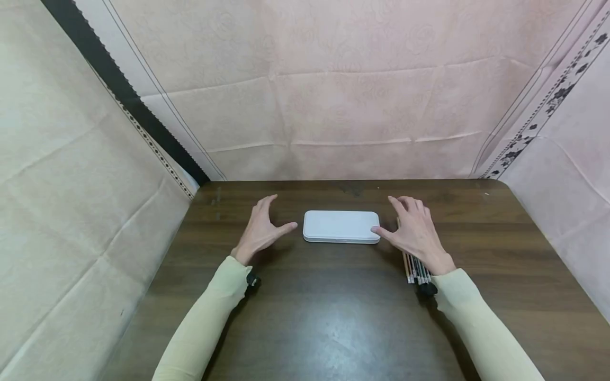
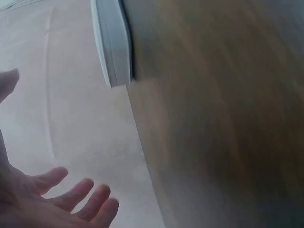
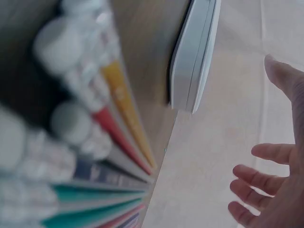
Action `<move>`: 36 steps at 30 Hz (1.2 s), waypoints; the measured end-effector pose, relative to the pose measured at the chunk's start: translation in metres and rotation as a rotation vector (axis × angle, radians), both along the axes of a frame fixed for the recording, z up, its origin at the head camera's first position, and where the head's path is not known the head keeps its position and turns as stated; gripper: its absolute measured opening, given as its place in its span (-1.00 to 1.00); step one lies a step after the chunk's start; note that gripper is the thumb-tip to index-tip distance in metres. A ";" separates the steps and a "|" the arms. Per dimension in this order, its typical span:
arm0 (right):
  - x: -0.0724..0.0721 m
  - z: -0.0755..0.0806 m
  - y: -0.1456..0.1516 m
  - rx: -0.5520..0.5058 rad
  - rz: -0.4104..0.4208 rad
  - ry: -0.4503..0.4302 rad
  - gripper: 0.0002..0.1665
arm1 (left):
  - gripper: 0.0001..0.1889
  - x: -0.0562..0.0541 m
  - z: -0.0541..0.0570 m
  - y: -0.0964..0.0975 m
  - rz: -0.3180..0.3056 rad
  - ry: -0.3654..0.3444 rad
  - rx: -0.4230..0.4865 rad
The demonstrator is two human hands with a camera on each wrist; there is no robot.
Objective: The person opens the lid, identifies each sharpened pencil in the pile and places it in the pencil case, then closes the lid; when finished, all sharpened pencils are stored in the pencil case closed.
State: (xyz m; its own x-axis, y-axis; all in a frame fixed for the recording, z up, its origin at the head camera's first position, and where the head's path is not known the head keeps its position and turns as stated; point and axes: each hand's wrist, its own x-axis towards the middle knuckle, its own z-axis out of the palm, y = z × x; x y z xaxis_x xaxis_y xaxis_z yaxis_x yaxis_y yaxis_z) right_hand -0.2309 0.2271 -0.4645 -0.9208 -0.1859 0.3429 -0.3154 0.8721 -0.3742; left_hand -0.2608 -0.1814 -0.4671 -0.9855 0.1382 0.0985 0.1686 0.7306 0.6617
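Note:
A closed white case (image 1: 340, 226), flat with rounded corners, lies on the brown table. To its left hovers my left hand (image 1: 261, 228), thumb pointing at the case and fingers spread, holding nothing. On the other side is my right hand (image 1: 415, 233), also spread and holding nothing; its thumb overlaps the case's right edge in the head view, but the right wrist view shows a gap. Under the right hand and wrist lies a bunch of pencils (image 1: 413, 269), partly hidden. Their white erasers and coloured barrels appear large and blurred in the right wrist view.
The wooden table (image 1: 314, 323) ends at a straight back edge behind the case. Pale cloth (image 1: 352, 116) hangs beyond it, with more cloth at both sides. A dark strip (image 1: 128, 95) runs down the cloth at the left.

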 end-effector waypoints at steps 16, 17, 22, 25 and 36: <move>-0.002 0.000 -0.044 0.010 0.216 0.013 -0.28 | 0.19 -0.006 -0.014 0.028 -0.100 -0.258 0.202; -0.003 0.000 -0.046 0.017 0.222 0.000 -0.29 | 0.20 -0.007 -0.015 0.030 -0.116 -0.264 0.200; -0.006 -0.003 -0.061 0.072 0.277 -0.045 -0.39 | 0.21 -0.011 -0.020 0.037 -0.160 -0.284 0.171; -0.008 -0.004 -0.069 0.105 0.314 -0.040 -0.45 | 0.20 -0.015 -0.020 0.041 -0.174 -0.299 0.156; -0.010 -0.009 -0.086 0.207 0.337 -0.029 -0.56 | 0.12 -0.022 -0.023 0.051 -0.186 -0.303 0.078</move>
State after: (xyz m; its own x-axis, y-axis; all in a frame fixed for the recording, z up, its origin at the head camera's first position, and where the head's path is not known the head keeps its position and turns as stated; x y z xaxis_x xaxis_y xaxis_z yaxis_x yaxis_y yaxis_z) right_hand -0.2412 0.1410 -0.4739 -0.8051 -0.5417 0.2414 -0.5887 0.7796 -0.2138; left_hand -0.2825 -0.1304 -0.4899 -0.9302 0.3216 -0.1772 0.0815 0.6514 0.7544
